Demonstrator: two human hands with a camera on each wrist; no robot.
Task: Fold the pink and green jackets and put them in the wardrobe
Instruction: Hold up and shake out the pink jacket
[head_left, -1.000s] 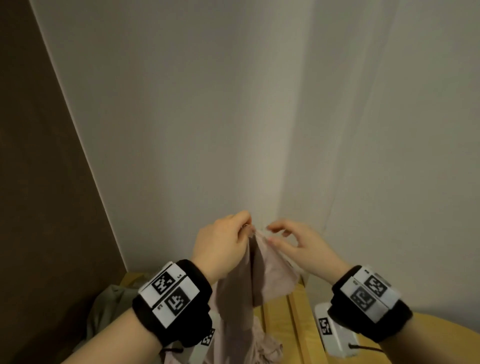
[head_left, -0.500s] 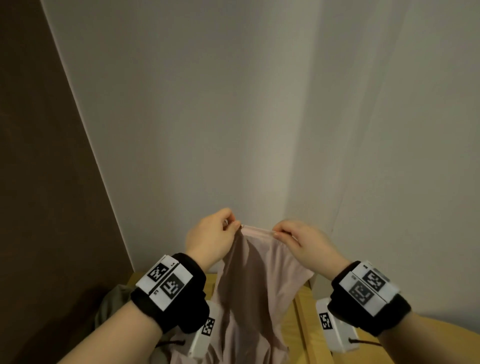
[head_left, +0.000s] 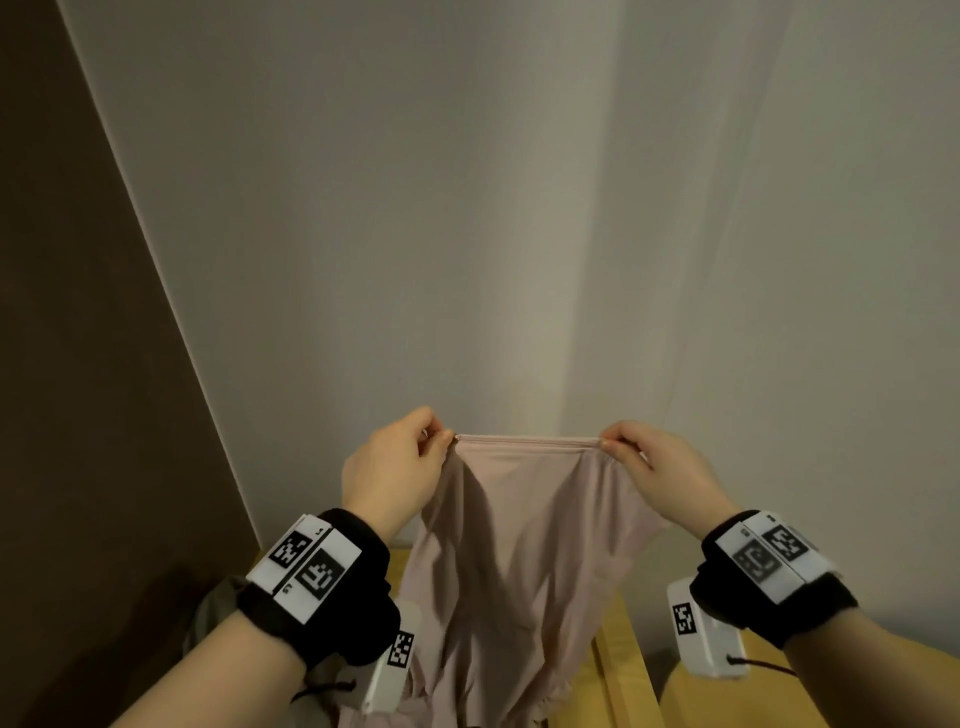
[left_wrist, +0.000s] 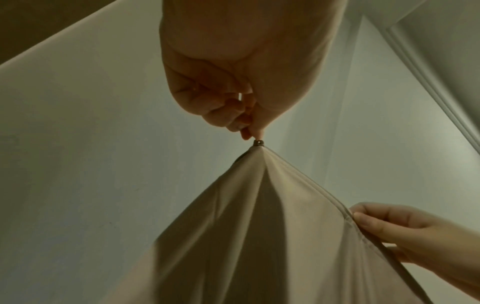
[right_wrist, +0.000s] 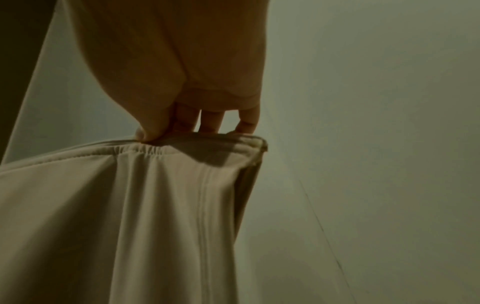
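In the lower middle of the head view, the pink jacket (head_left: 524, 561) hangs in the air in front of a pale wall (head_left: 467, 208), held up by both hands. The left hand (head_left: 397, 470) pinches one end of the top edge between thumb and fingertips; in the left wrist view the pinch sits just above a small dark metal piece, perhaps the zipper end, though I cannot tell this for sure. The right hand (head_left: 657, 475) grips the other end, and the right wrist view shows the thumb in front and the fingers (right_wrist: 210, 121) behind a gathered, elastic-looking hem. The two hands are apart at about the same height, so the edge between them is pulled into a straight line. I think the reason is to let the cloth fall flat under its own weight and to find its true shape before folding. Below, at the bottom of the frame, there is a yellow wooden surface (head_left: 618, 670), probably the place to lay the jacket down. A grey-green cloth (head_left: 218, 608), probably the green jacket, lies at the lower left, not folded. The wardrobe I cannot identify with certainty here.
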